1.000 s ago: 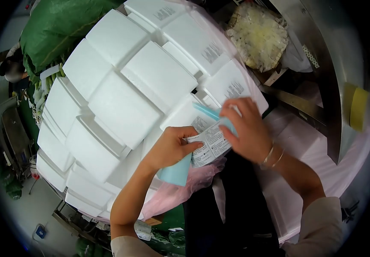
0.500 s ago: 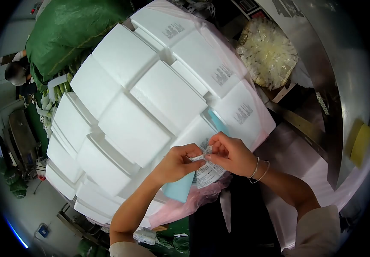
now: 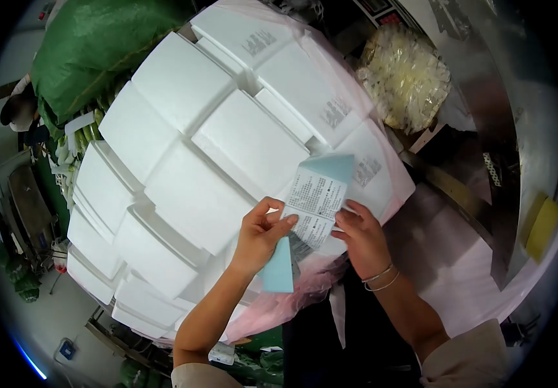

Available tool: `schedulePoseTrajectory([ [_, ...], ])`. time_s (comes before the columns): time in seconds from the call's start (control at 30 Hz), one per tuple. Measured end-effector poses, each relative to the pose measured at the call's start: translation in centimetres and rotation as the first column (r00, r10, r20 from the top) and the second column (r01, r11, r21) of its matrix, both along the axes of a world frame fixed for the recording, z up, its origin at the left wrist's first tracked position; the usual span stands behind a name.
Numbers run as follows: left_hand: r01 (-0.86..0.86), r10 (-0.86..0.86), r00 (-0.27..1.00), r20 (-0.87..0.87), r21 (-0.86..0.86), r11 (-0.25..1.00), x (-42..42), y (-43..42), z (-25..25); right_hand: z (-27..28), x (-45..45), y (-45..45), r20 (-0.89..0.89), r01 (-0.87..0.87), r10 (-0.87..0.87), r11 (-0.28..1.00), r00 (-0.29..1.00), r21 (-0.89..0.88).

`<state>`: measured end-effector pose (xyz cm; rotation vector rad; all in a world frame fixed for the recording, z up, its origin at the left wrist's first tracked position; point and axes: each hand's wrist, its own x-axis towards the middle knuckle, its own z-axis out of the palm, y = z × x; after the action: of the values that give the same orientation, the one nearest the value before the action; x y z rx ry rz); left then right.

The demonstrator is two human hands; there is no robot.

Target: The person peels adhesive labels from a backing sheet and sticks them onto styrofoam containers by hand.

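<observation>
Both forearms reach toward the near side of a stack of white foam boxes [image 3: 191,194]. Over it, the left hand [image 3: 259,236] pinches a paper-like white-and-pale-blue label strip [image 3: 317,194] between thumb and bent fingers; the right hand's [image 3: 364,242] half-curled fingers meet its edge, grip unclear. Its long axis points away from the person, leaning slightly right.

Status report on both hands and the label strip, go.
Left hand pinching printed label strip. Right hand at strip's edge, grip unclear. Strip over white boxes, blue side showing. No obstruction visible.
</observation>
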<state>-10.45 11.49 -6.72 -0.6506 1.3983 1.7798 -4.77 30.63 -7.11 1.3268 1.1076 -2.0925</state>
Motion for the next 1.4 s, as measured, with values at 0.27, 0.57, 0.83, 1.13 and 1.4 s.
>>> schedulePoseTrajectory([
  [0.27, 0.075, -0.079, 0.994, -0.071, -0.056, 0.996, -0.1, -1.6, 0.6, -0.3, 1.6, 1.9, -0.039, -0.031, 0.046, 0.95, 0.998, 0.312],
  [0.57, 0.481, -0.52, 0.835, -0.182, -0.218, 0.849, -1.6, -0.3, 6.0, 4.1, -4.2, -0.2, -0.472, -0.527, 0.773, 0.635, 0.424, 0.565],
  [0.83, 0.586, -0.576, 0.806, -0.14, 0.046, 0.809, -2.7, -2.1, 5.3, 4.2, -5.0, 2.3, -0.562, -0.666, 0.703, 0.672, 0.435, 0.325],
  [1.13, 0.577, -0.576, 0.815, -0.065, 0.198, 0.793, -3.4, -1.9, 4.8, 3.3, -3.9, 2.8, -0.584, -0.652, 0.519, 0.758, 0.624, -0.024],
  [1.4, 0.641, -0.643, 0.765, -0.026, 0.121, 0.758, -3.8, -0.7, 6.2, 4.0, -4.6, 2.5, -0.639, -0.69, 0.675, 0.659, 0.368, 0.299],
])
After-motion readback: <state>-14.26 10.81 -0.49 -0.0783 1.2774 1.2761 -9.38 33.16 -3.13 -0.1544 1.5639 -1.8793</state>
